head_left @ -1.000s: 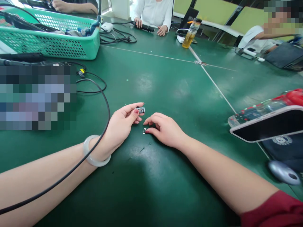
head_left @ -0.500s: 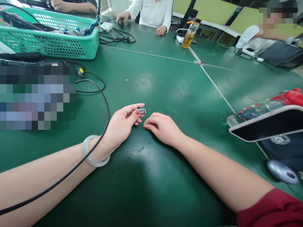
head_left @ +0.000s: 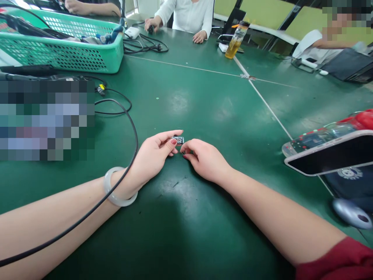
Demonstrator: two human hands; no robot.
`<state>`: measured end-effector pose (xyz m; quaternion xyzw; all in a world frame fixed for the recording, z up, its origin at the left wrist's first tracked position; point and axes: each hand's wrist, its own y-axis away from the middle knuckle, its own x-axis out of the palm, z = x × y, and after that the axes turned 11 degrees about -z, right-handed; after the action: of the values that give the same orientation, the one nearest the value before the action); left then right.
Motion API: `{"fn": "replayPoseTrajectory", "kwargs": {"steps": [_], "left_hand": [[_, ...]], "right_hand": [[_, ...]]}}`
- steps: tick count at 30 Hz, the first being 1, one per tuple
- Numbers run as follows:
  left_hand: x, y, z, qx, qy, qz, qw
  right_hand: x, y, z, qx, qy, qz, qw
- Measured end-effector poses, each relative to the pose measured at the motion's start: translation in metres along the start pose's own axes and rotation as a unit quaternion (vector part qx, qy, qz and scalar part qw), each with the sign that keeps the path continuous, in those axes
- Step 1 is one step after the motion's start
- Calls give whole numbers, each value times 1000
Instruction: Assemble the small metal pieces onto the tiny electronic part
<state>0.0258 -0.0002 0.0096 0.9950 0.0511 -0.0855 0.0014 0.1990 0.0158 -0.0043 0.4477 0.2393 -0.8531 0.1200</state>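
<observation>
A small rectangular circuit board [head_left: 180,140] with white markings is pinched between the thumb and fingers of my left hand [head_left: 154,153], just above the green table [head_left: 175,217]. A pale bangle [head_left: 108,182] circles my left wrist. My right hand [head_left: 205,158] is close beside the board's right end, its thumb and forefinger bent together. Something tiny and dark seems to sit at those fingertips, too small to name. A black cable [head_left: 101,200] passes across the view in front of my left wrist.
A green plastic basket [head_left: 75,56] holding cables stands at the far left. On the right are a phone [head_left: 329,153], a bottle with a red top [head_left: 365,118] and a computer mouse [head_left: 352,214]. A drink bottle [head_left: 235,42] stands farther back near a person in white [head_left: 190,17].
My left hand has shifted slightly right with the circuit board. The right hand's thumb and forefinger have parted a little, showing a tiny dark thing there. The whole view has moved slightly.
</observation>
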Motion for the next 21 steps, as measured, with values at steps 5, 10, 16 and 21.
{"fn": "replayPoseTrajectory", "kwargs": {"steps": [5,10,16,21], "left_hand": [[0,1,-1,-5,-11,5,1000],[0,1,1,3,-19,11,1000],[0,1,-1,9,-40,18,999],[0,2,0,0,-30,22,999]], "right_hand": [[0,-1,-1,31,50,-19,998],[3,-1,-3,4,97,-22,995],[1,-3,-7,49,92,-71,992],[-6,-1,2,59,14,-209,976]]}}
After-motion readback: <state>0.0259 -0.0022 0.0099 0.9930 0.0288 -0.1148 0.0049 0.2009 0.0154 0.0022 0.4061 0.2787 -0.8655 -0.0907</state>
